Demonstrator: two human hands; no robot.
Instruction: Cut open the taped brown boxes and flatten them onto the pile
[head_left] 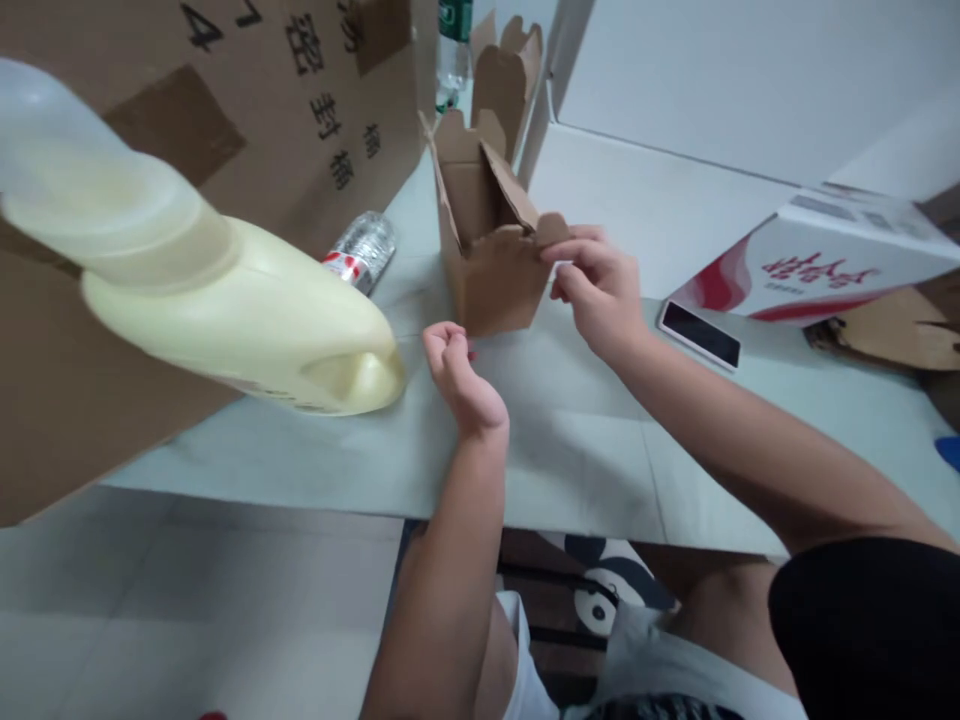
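Note:
A brown paper takeaway box (pixel 499 290) stands upright on the pale green tabletop, its top flaps raised and partly folded inward. My right hand (pixel 604 290) is closed on the flap at the box's near right corner, pinching it between thumb and fingers. Beside the lower left corner of the box is my left hand (pixel 465 385), its fingers curled together. A small red spot shows by those fingers, too small to name, and whether they grip anything is hidden. Behind this box is a second brown takeaway box (pixel 499 85), also with raised flaps.
A large pale yellow bottle (pixel 285 310) looms close at left, before a big cardboard carton (pixel 262 130). A clear bottle (pixel 367 250) lies near it; a green-labelled bottle (pixel 454 50) stands behind. To the right are a phone (pixel 701 335) and a white-and-red carton (pixel 825 260).

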